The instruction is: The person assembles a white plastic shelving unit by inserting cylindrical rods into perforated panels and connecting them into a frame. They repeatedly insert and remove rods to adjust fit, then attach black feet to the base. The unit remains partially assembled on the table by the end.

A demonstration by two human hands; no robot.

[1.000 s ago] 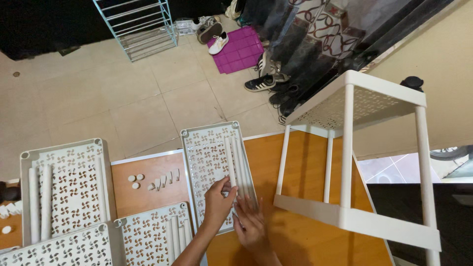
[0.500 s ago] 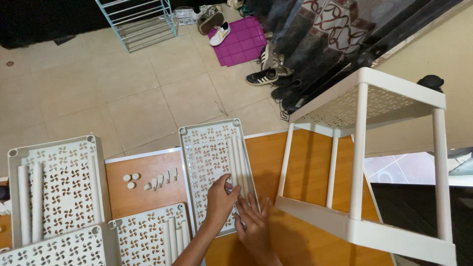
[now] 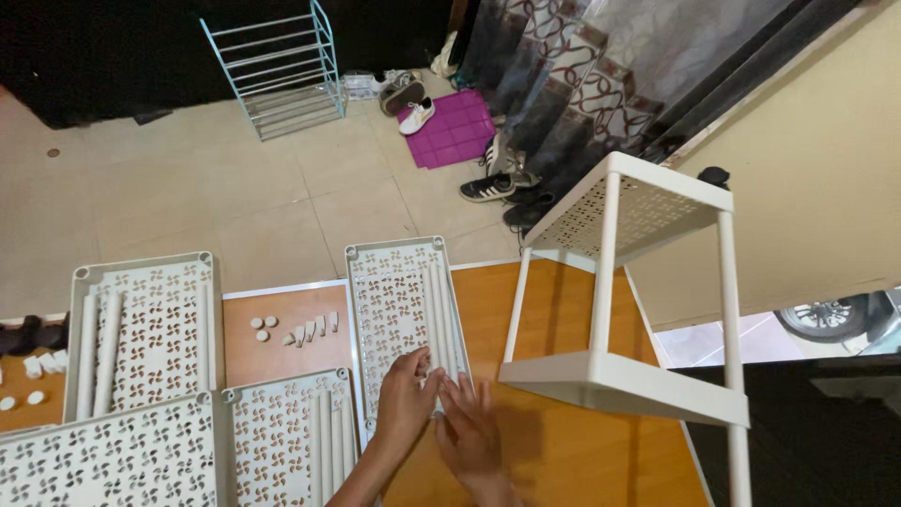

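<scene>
orange-brown wood makes up the table top [image 3: 563, 451], and both hands work at its near edge. the left hand [image 3: 405, 399] lies over the near end of a white perforated tray [image 3: 399, 314], its fingers curled loosely onto the white tubes [image 3: 443, 319] that lie lengthwise along the tray's right side; whether it actually pinches one i cannot tell. the right hand [image 3: 472, 434] is beside it, flat and spread, fingers released, fingertips at the tray's near right corner.

to the left, close in, sits a second tray with tubes [image 3: 286, 441], and a third tray [image 3: 103, 460] fills the near left corner. a little further back a fourth tray with long tubes [image 3: 145, 329] lies on the left. between that one and the tray under the hands is a bare strip of wood with small white caps and pegs [image 3: 296, 329] in a loose row. more small white pieces [image 3: 38, 371] show at the far left edge.

on the right of the table stands an assembled white rack [image 3: 624, 371], two shelves joined by upright posts, the upper shelf perforated.

beyond the table, beige floor tiles [image 3: 206, 188] run back to a dark wall. a pale blue wire shoe rack [image 3: 282, 66] stands there, with a purple mat [image 3: 455, 127], several shoes [image 3: 488, 186] and a patterned curtain [image 3: 582, 66] to its right. a pale wall [image 3: 807, 178] closes the right side.
</scene>
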